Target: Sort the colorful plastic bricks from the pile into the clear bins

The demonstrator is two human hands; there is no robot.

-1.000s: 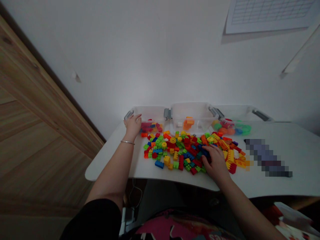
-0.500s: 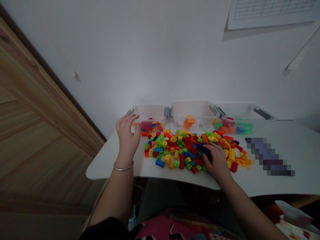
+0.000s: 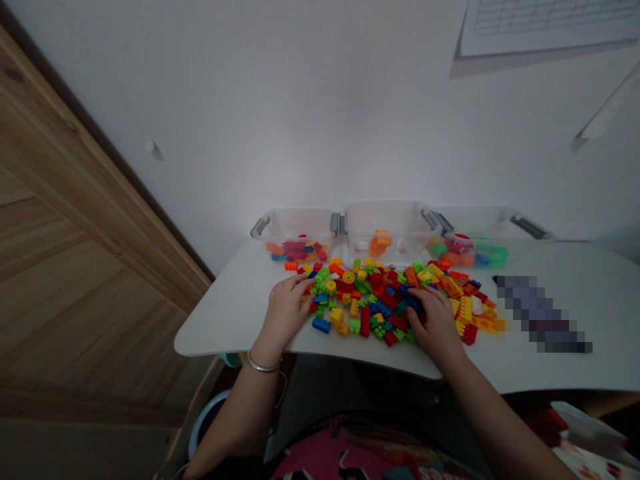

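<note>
The fingertips of the left hand (image 3: 287, 308) are lost among the toy bricks (image 3: 365, 293), so any grip there cannot be told; the fingers of the right hand (image 3: 435, 320) likewise hide what lies beneath them, and the bricks overlap too closely to count. The pieces inside the left bin (image 3: 301, 223) blur through its cloudy wall; a long object (image 3: 543, 313) on the table's right is pixelated beyond recognition; the wall sheet (image 3: 550, 27) is cut by the top edge, its grid entries too small to read; both forearms run out of frame below.

Blocks (image 3: 384, 299) heaped on table (image 3: 215, 313); 3 bins (image 3: 407, 248) in row behind, wall (image 3: 320, 107) beyond.
</note>
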